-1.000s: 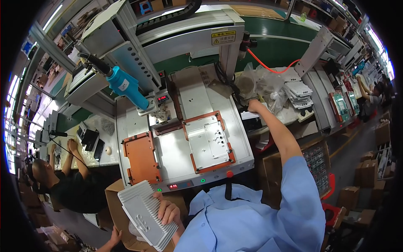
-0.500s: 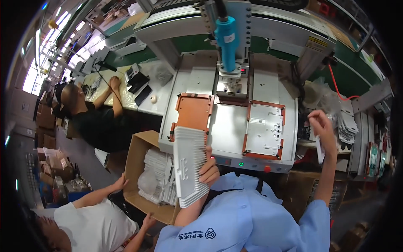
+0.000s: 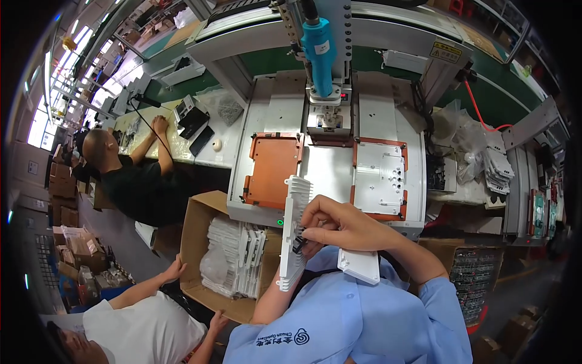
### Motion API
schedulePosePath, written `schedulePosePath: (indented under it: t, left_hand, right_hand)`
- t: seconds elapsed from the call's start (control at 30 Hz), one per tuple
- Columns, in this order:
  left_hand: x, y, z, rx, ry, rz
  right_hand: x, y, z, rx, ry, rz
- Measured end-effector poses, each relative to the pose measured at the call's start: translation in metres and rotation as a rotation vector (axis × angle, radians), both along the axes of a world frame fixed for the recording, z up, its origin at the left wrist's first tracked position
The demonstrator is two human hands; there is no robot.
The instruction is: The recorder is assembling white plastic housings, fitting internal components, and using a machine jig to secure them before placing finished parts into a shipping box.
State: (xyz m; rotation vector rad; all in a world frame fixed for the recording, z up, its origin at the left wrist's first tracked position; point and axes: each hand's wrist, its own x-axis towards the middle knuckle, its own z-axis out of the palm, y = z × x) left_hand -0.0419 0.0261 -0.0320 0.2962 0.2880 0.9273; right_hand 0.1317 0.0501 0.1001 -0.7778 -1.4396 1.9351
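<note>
My left hand (image 3: pixel 311 249) is closed round a white finned housing (image 3: pixel 292 218), held upright, nearly edge-on, above the front of the machine. The housing hides part of its fingers. My right hand (image 3: pixel 351 225) is closed too, its fingertips brought to the finned side. A small black part (image 3: pixel 297 244) shows by those fingertips; whether they pinch it I cannot tell. Beneath the right palm hangs a flat white rectangular cover (image 3: pixel 360 267), kept in that hand. Beyond lie a bare orange fixture (image 3: pixel 276 167) and another fixture holding a white panel (image 3: pixel 377 182).
A blue electric screwdriver (image 3: pixel 319 57) stands over the machine bed. At left, a person in white holds a cardboard box (image 3: pixel 193 267) of white parts. Another person sits at a side table (image 3: pixel 224 151). White parts (image 3: pixel 498 173) are stacked at right.
My right hand has swung in from the far right with the white cover and met the housing. My left hand has turned the housing edge-on and shifted it slightly right.
</note>
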Motion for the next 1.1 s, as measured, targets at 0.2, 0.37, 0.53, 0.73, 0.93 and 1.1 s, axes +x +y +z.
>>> schedulePosePath:
  t: [0.2,0.37,0.53,0.73,0.93,1.1]
  left_hand:
    - [-0.002,0.002,-0.003,-0.085,0.055,0.007]
    - [0.005,0.005,0.009,-0.045,-0.073,-0.011]
    - [-0.003,0.004,-0.011,-0.107,-0.037,-0.047]
    - [-0.006,0.014,0.011,-0.139,0.279,-0.037]
    - [-0.009,0.031,0.023,0.046,0.399,0.263]
    - [-0.017,0.027,0.059,0.119,0.627,0.411]
  right_hand:
    - [0.002,0.003,0.0,-0.003,0.013,0.037]
    - [-0.006,0.006,0.0,-0.052,0.047,-0.001]
    - [-0.008,0.003,-0.004,-0.133,0.08,-0.028]
    - [-0.017,-0.009,-0.015,-0.118,0.146,-0.306]
    - [-0.001,-0.024,-0.009,-0.106,0.028,-0.493]
    - [0.021,-0.014,-0.022,-0.164,-0.075,-0.565]
